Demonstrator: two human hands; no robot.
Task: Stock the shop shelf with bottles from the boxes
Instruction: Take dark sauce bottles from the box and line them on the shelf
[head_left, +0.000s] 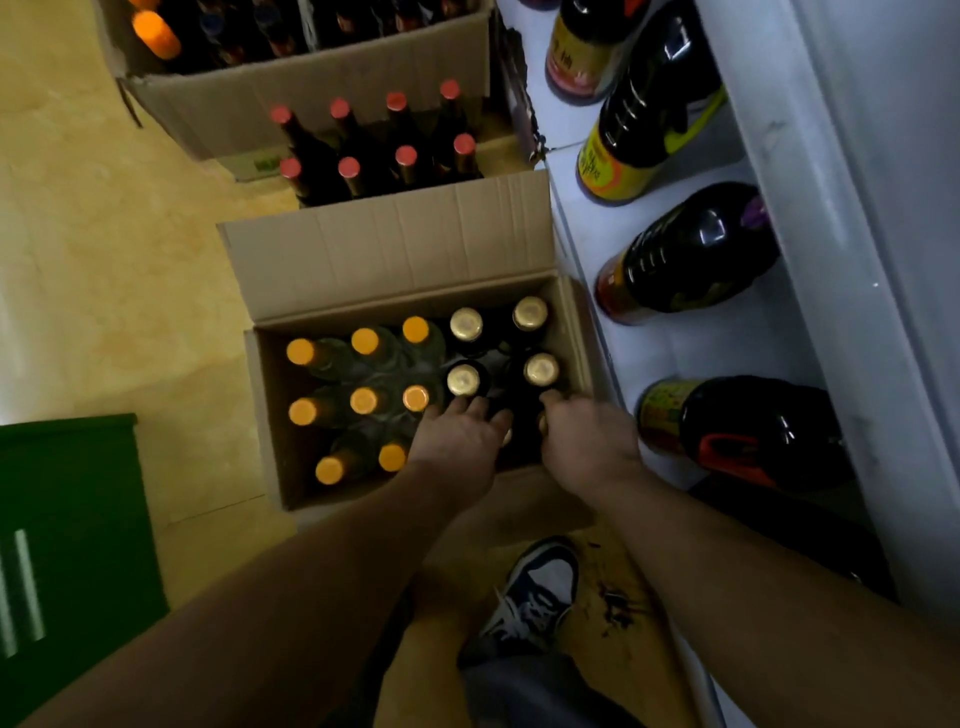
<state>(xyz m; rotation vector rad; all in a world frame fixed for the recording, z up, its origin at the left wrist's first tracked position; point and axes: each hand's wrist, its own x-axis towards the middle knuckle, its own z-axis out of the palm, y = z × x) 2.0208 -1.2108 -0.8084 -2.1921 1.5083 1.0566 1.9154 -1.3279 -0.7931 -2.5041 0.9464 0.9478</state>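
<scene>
An open cardboard box (291, 415) stands on the floor beside the white shop shelf (691, 338). Its left half holds several orange-capped bottles (363, 400). Its right half holds dark gold-capped bottles (540, 370). My left hand (457, 441) and my right hand (587, 441) both reach into the box's near right corner. Each has its fingers curled down over the top of a dark bottle, and those two caps are mostly hidden. Large dark bottles (691, 254) stand on the shelf.
Beyond the open box stands a group of red-capped bottles (374, 150), and behind them another cardboard box (311, 88) of bottles. A green crate (67, 519) sits at the left. My shoe (540, 587) is on a flattened cardboard sheet near the shelf's base.
</scene>
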